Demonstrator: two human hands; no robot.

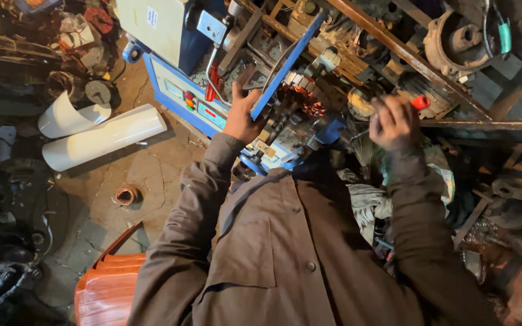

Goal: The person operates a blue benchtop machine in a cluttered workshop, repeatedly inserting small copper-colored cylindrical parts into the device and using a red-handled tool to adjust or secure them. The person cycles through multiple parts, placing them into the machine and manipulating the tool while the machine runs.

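Copper-wound motor stator point(300, 102) is seen at twelve o'clock on the blue winding machine point(212, 102), steadied by the left hand point(243, 111) clasped on a blue metal bar point(285, 66). The right hand point(394, 121) is closed round a red-handled tool point(419, 102); a slip there could probably nick the windings.

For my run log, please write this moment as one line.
left hand: on blue arm of winding machine | right hand: gripping red-handled tool | floor: white rolls

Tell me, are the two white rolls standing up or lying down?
Lying down. Both white rolls rest on their sides on the cracked floor, left of the blue machine.
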